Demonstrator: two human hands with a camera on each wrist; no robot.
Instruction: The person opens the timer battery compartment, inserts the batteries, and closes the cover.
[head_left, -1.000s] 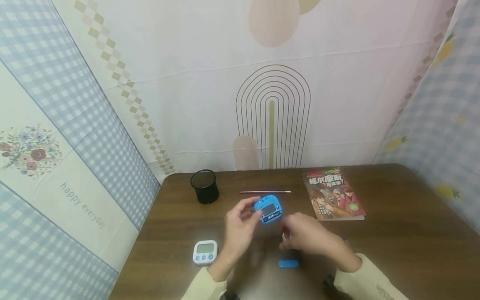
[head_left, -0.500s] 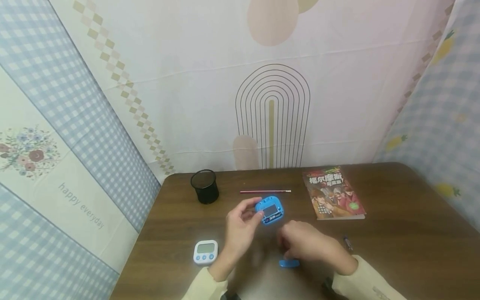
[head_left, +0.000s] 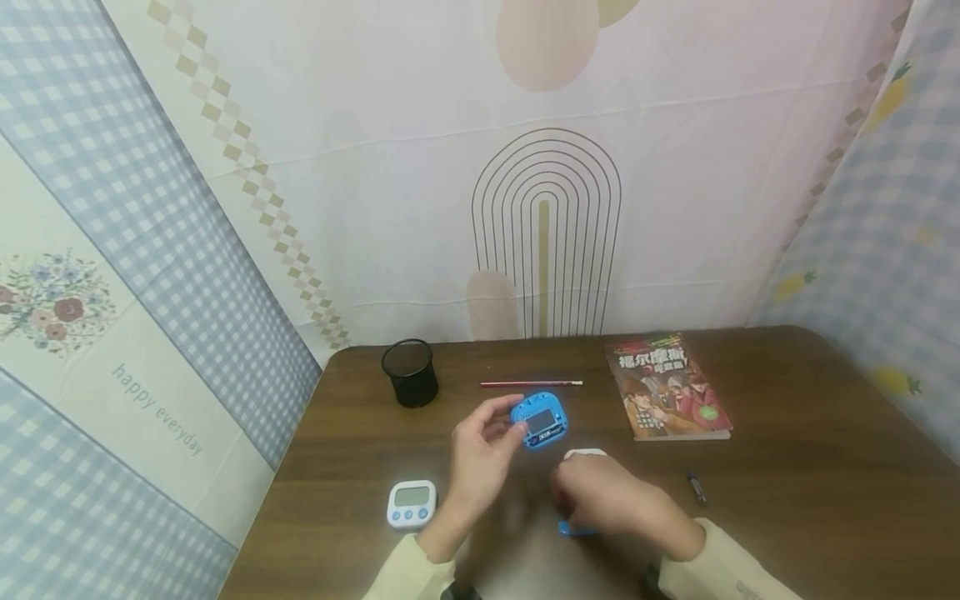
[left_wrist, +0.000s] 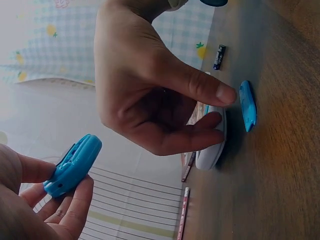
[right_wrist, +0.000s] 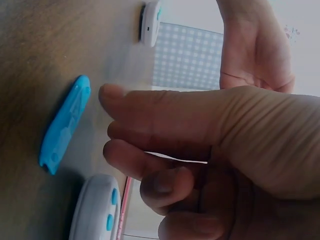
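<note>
One blue timer (head_left: pixel 540 421) pinched in L hand (head_left: pixel 482 452) above table (head_left: pixel 337 442); R hand (head_left: pixel 609 493), fingertips apart, empty, hovers nr blue cover (right_wrist: pixel 65 126) lying on it. Cover prob. light, stiff, slick; best gripped by long edges.

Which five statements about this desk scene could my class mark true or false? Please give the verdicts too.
1. The left hand holds a blue device with its battery compartment uncovered. True.

2. The right hand grips the blue battery cover. False: the cover lies on the table, apart from that hand.

3. A loose battery lies nearer the person than the illustrated book does. True.

4. The pencil lies on top of the book. False: it lies on the table, to the book's left in the head view.

5. The black pen cup lies on its side. False: it stands upright.
</note>
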